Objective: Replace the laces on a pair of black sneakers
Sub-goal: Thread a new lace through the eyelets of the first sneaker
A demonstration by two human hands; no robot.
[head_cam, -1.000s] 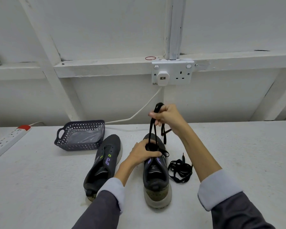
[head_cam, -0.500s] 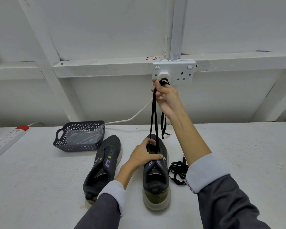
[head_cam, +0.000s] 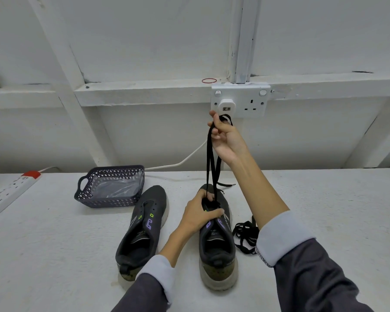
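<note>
Her right hand is up in front of the wall socket, fingers curled round a doubled black lace that runs taut down to the sneaker below. One loose end trails off past the toe. Her left hand grips that sneaker across the top near the front eyelets, thumb on one side, fingers on the other, pinning it to the white table. It stands upright, heel towards her.

Just beside it, partly hidden by her right forearm, lies a tangled spare lace. On the other side, near but apart, the second sneaker leans over with bare eyelets.

Behind that one sits a dark perforated basket, and all I can make out in it is a crumpled clear plastic bag.

A white plug fills the socket's left outlet and a white cable runs along the table's back edge. A power strip lies at the far left, a red rubber band on the ledge.
</note>
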